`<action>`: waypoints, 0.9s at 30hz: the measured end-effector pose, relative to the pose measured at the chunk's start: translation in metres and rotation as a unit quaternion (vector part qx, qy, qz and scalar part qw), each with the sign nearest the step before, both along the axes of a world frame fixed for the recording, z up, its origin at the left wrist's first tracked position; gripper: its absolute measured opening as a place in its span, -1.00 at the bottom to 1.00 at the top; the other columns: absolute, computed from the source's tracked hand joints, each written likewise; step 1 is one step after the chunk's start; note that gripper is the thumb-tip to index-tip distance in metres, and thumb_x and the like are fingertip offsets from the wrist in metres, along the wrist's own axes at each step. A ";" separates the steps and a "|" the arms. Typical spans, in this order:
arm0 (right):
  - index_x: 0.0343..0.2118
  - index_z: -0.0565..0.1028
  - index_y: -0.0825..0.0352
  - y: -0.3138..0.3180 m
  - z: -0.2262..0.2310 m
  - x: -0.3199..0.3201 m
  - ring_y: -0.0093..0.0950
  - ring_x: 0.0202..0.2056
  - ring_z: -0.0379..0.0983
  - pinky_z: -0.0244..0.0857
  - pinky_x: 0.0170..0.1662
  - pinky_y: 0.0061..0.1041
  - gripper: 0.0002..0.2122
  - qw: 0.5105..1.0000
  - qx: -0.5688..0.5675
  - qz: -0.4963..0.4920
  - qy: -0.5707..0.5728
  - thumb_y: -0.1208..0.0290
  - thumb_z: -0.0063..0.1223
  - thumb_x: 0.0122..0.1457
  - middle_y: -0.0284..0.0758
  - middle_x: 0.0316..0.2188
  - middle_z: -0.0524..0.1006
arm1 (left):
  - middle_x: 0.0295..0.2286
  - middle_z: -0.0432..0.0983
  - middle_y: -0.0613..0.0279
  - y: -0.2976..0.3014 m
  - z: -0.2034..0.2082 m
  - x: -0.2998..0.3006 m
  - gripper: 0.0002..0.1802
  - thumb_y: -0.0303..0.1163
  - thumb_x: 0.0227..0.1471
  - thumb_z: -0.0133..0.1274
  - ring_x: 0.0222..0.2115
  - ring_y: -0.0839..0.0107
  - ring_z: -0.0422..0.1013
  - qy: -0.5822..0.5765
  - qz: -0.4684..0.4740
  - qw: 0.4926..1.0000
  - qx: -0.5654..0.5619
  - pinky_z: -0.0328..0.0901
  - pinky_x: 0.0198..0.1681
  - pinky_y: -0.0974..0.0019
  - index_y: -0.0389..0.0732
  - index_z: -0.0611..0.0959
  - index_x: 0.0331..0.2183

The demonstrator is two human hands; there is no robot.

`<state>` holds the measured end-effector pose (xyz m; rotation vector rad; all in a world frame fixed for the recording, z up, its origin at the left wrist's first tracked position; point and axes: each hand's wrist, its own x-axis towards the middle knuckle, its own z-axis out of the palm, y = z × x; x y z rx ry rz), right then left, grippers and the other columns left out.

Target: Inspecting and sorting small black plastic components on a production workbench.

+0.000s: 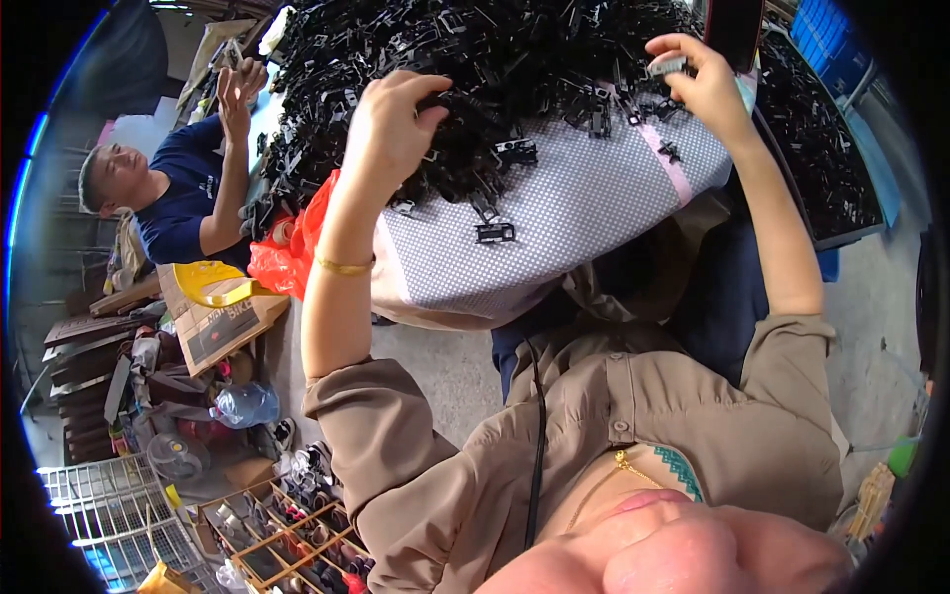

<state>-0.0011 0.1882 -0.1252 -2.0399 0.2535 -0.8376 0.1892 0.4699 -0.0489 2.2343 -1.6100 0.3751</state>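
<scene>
A big heap of small black plastic parts with metal bits (495, 69) covers the far side of the table. My left hand (381, 129) hovers at the heap's near left edge, its thumb and forefinger apart and nothing visible between them; its other fingers are partly hidden. At the heap's right side, my right hand (708, 84) pinches a small grey ribbed piece (670, 66) between thumb and fingers. One black part (495, 233) lies apart from the heap on the patterned cloth (584, 203), close to the front edge.
A red plastic bag (297, 252) hangs at the table's left corner, beside a yellow plastic item (213, 285). Another person (188, 188) works with both hands raised at the far left. A tray of black parts (816, 148) stands to the right. Wooden compartments (287, 525) sit lower left.
</scene>
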 end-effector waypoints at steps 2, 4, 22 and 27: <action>-0.17 0.44 0.30 0.026 0.006 0.000 -0.75 -0.56 0.33 0.20 -0.56 -0.80 -0.63 0.998 0.043 0.045 -0.006 0.73 -0.22 -0.08 -0.42 -0.37 0.52 | -0.27 0.46 0.20 -0.004 -0.012 0.000 -0.61 -0.48 -0.24 0.15 -0.20 0.11 0.32 -0.066 -0.041 0.997 0.003 0.26 -0.09 0.20 -0.15 0.58 -0.23; -0.18 0.43 0.31 0.039 0.013 -0.002 -0.72 -0.51 0.35 0.22 -0.53 -0.79 -0.65 0.987 0.110 0.092 0.071 0.72 -0.20 -0.08 -0.38 -0.36 0.51 | -0.23 0.45 0.24 -0.015 -0.023 -0.008 -0.53 -0.47 -0.27 0.17 -0.20 0.17 0.31 -0.088 -0.044 0.993 0.058 0.26 -0.11 0.19 -0.14 0.55 -0.17; -0.47 0.32 0.34 0.023 0.006 0.005 -0.58 -0.63 0.27 0.21 -0.52 -0.63 -0.69 0.979 -0.187 -0.088 0.006 0.39 0.29 -0.14 -0.38 -0.69 0.31 | -0.45 0.42 0.31 -0.011 0.002 -0.085 -0.72 -0.44 -0.06 0.13 -0.44 0.64 0.34 0.567 -0.139 0.811 0.043 0.29 -0.41 0.58 -0.33 0.49 -0.27; -0.36 0.41 0.36 0.001 -0.012 -0.003 -0.77 -0.49 0.40 0.27 -0.45 -0.76 -0.88 0.998 0.022 0.014 0.049 0.55 0.07 0.03 -0.42 -0.48 0.43 | -0.40 0.46 0.27 0.033 -0.025 -0.087 -0.73 -0.53 -0.10 0.13 -0.37 0.60 0.37 0.466 -0.154 0.829 0.267 0.32 -0.30 0.49 -0.35 0.50 -0.28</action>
